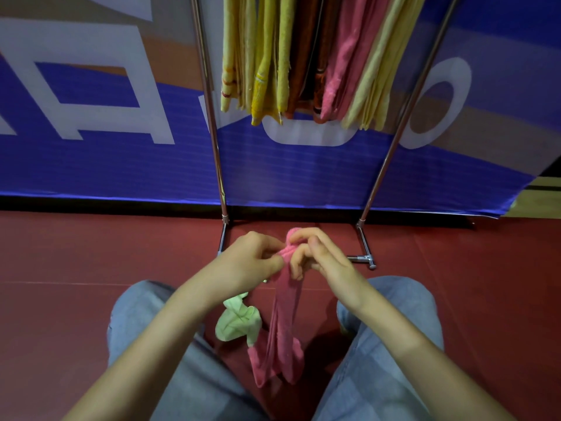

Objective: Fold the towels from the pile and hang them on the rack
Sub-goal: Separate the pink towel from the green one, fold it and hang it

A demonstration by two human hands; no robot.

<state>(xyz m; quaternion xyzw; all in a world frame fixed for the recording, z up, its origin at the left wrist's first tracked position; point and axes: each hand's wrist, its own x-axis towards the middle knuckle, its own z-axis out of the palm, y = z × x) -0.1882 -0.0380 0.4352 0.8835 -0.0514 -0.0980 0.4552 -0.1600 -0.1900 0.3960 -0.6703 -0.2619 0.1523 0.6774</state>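
Observation:
A pink towel (283, 326) hangs bunched between my knees, its lower end near the red floor. My left hand (252, 258) pinches its top edge from the left. My right hand (317, 253) grips the same top edge from the right, fingers curled round the cloth. A pale green towel (235, 322) lies crumpled on the floor just left of the pink one. The metal rack (212, 117) stands straight ahead, with yellow towels (261, 56), an orange one, a pink one (346, 56) and a cream one (382, 65) hanging from it.
A blue, white and brown banner (91, 147) runs behind the rack. The rack's chrome feet (362, 259) rest on the red floor (470, 284) just beyond my hands. My legs in grey-blue jeans (391, 360) flank the towels.

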